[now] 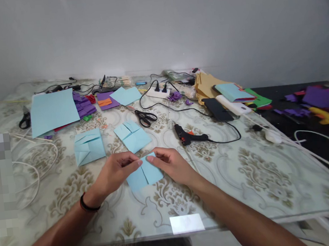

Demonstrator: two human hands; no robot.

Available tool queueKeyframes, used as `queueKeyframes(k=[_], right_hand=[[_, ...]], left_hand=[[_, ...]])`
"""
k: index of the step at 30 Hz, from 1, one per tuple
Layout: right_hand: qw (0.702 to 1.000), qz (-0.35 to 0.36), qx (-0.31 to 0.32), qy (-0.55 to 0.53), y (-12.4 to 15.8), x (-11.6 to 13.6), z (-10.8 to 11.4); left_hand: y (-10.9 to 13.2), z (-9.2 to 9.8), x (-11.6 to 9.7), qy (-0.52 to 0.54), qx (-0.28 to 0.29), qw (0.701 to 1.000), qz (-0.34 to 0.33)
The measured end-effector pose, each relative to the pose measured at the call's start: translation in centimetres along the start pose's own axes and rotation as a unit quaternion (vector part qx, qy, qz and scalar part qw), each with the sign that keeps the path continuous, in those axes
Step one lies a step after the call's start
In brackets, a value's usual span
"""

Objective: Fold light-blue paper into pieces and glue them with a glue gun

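Note:
A folded light blue paper [145,172] with a slit down its middle lies between my hands near the table's front. My left hand [118,171] pinches its upper left edge between thumb and fingers. On the upper right edge, my right hand [170,162] presses with the thumb, its fingers behind the paper. Two more folded blue papers lie just beyond, one [132,136] right behind my hands and another [89,146] to the left.
Black scissors [145,118] and a black glue gun [189,135] lie beyond my hands. A large blue sheet [54,111] is at the back left. A phone [217,109], a white power strip [158,92] and cables are further back and right.

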State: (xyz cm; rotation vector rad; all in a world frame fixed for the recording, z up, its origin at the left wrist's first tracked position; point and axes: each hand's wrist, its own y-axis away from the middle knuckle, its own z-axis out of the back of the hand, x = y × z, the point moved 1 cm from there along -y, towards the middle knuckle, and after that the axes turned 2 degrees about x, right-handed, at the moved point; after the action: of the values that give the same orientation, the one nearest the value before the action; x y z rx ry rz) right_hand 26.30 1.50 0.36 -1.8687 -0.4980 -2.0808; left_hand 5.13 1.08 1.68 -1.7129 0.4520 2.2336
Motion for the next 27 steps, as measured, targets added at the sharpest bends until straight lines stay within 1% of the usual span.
queueKeyframes(k=[6, 12, 17, 20, 23, 27], right_hand=[[1.0, -0.001, -0.018, 0.015, -0.07, -0.34, 0.08], [0.999, -0.017, -0.035, 0.0, -0.1, 0.02, 0.03], [0.999, -0.016, -0.043, 0.001, -0.15, 0.02, -0.03], [0.999, -0.027, -0.046, 0.008, -0.2, -0.16, -0.14], [0.998, -0.038, -0.038, 0.021, -0.17, -0.4, -0.37], [0.998, -0.031, -0.036, 0.03, -0.09, -0.62, -0.48]], left_hand=[[-0.04, 0.0, 0.26, 0.009, 0.0, 1.0, 0.01], [-0.19, 0.01, 0.31, 0.01, -0.012, 1.0, 0.023], [-0.21, 0.13, 0.25, -0.007, -0.008, 0.999, 0.033], [-0.11, 0.05, 0.14, -0.049, 0.012, 0.998, 0.032], [0.01, -0.24, 0.02, -0.121, 0.034, 0.992, 0.026], [0.09, -0.38, -0.19, -0.172, 0.032, 0.985, 0.004]])
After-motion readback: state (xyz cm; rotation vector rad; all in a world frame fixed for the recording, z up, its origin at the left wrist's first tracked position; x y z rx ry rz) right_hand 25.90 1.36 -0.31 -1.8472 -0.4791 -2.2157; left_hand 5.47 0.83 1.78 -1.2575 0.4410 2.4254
